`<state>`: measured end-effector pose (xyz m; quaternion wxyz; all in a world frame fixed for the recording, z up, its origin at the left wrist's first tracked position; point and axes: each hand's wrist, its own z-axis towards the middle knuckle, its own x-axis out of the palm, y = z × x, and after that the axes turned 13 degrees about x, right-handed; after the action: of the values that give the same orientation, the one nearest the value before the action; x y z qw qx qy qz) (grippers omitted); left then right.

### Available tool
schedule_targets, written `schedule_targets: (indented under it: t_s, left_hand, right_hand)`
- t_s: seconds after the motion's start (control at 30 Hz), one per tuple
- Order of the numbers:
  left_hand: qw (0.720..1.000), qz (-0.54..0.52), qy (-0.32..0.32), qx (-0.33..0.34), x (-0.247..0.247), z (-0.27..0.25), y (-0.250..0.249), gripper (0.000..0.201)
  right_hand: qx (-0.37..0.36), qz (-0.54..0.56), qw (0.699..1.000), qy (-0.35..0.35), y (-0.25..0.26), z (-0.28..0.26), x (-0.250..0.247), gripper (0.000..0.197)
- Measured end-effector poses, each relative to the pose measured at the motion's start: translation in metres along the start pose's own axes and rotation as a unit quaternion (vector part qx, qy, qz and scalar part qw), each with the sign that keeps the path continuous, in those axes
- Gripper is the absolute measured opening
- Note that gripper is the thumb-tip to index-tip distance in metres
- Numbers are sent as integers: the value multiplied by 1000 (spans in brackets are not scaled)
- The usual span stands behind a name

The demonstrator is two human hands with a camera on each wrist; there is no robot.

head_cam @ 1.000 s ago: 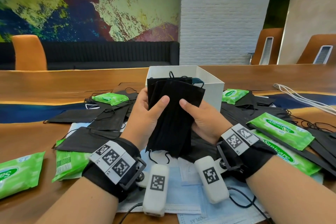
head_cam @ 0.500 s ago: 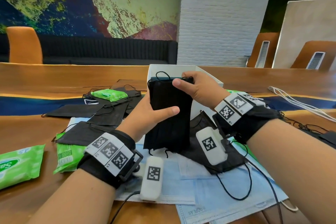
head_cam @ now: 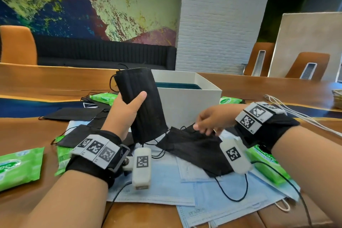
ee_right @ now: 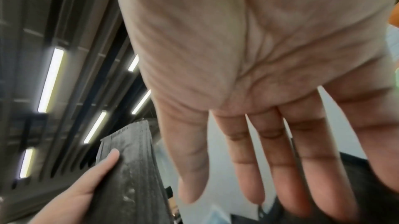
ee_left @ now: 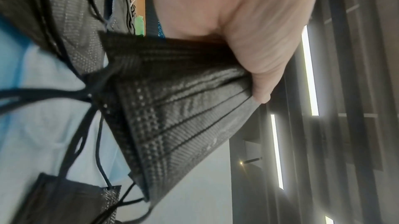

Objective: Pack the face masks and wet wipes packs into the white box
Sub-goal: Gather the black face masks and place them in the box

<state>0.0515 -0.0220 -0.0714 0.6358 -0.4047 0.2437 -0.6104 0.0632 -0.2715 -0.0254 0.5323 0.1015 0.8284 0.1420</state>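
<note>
My left hand (head_cam: 129, 106) grips a stack of black face masks (head_cam: 146, 116) upright, just left of and in front of the white box (head_cam: 188, 105). The thumb presses the stack's front (ee_left: 172, 108). My right hand (head_cam: 203, 126) is lower, in front of the box, with its fingers straight (ee_right: 259, 159) and holding nothing. It hovers at a loose black mask (head_cam: 194, 146) lying on the table; I cannot tell whether it touches. Green wet wipes packs lie at the left (head_cam: 18, 166), the right (head_cam: 266, 163) and beside the box (head_cam: 103, 97).
Light blue masks (head_cam: 166, 187) are spread on the wooden table under my wrists. More black masks (head_cam: 74, 114) lie to the left. White cords (head_cam: 296, 116) trail at the right. A dark tray shows inside the box (head_cam: 177, 86).
My right hand has let go of the top of the stack and dropped to the loose black mask on the table. My left hand still holds the stack, now tilted left.
</note>
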Motion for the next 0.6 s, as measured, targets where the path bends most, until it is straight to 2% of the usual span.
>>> schedule_targets:
  t_s: [0.1,0.17,0.33,0.43,0.5,0.53,0.6]
  left_hand:
    - [1000,-4,5,3,2,-2,-3,12]
    - [1000,-20,8,-13,3,-4,-8,8]
    - [998,-47,5,-39,3,-5,-14,22]
    - [997,-58,4,-42,3,-6,-15,17]
    - [997,-65,1,-43,3,-6,-15,15]
    - [997,-69,-2,-46,3,-6,-15,15]
    - [995,-81,-6,-54,2,-6,-14,16]
  right_hand:
    - [34,-53,998,6,-8,2,6,26]
    - [58,-80,995,2,-8,5,12,37]
    - [91,-164,982,-24,-7,8,23,53]
    - [84,-215,971,-59,-5,7,28,44]
    - [66,-215,972,-63,-3,5,27,26]
    - [63,-190,978,-59,-3,5,24,17]
    - [64,-94,993,-41,-7,2,19,17]
